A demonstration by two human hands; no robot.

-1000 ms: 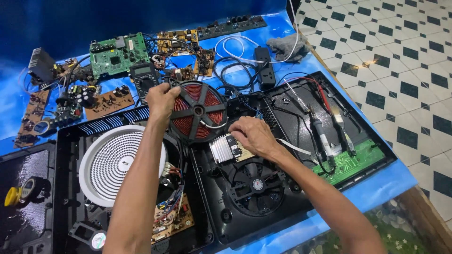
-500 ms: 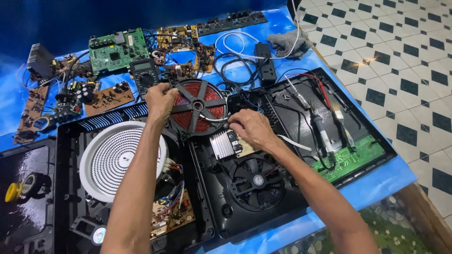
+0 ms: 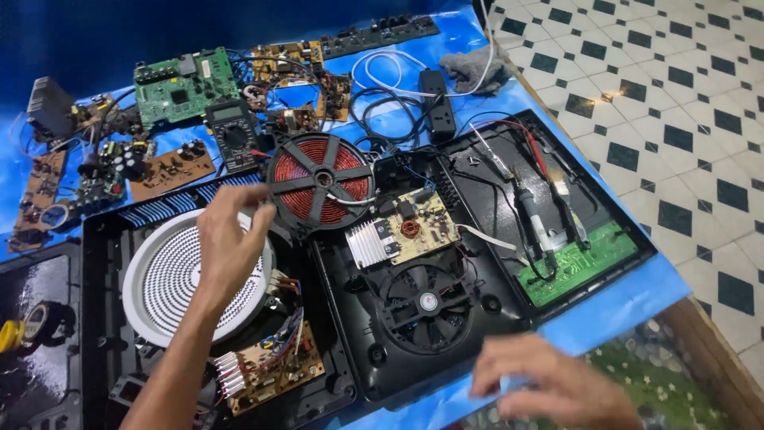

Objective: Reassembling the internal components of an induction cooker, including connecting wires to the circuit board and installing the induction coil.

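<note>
Hovering, our left hand [image 3: 227, 239] hung spread-fingered at eight o'clock of the copper induction coil [image 3: 321, 179]; our right hand [image 3: 549, 382], blurred, fingers loosely spread, held nothing; regripping the coil seemed due

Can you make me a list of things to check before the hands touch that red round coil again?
1. Left hand free: ok, open, holding nothing, above the white round heater.
2. Right hand free: cannot tell, blurred at the near edge.
3. Red coil untouched: ok, neither hand is on it.
4. Coil lying flat: not ok, it looks propped at the case's far edge.
5. Fan uncovered: ok.
6. Power strip unplugged: cannot tell.
</note>
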